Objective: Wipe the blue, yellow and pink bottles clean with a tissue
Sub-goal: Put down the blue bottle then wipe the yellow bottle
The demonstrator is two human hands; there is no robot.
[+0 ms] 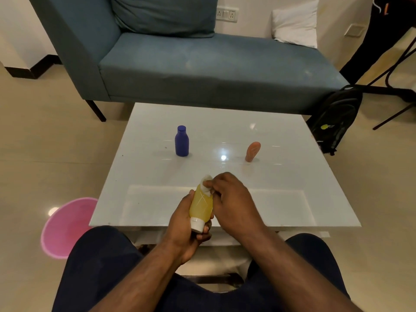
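My left hand (pixel 183 226) grips a yellow bottle (pixel 201 204) near its white cap, which points toward me, over the near edge of the white table (pixel 281 199). My right hand (pixel 234 199) presses a crumpled white tissue (pixel 207 183) against the bottle's far end. A blue bottle (pixel 182 141) stands upright at the table's middle left. A pink bottle (pixel 252 151) stands at the middle right, leaning slightly.
A pink bin (pixel 65 228) sits on the floor left of the table. A blue-grey sofa (pixel 202 64) stands behind the table, and a black backpack (pixel 335 119) leans at the sofa's right end. My knees are below the table's near edge.
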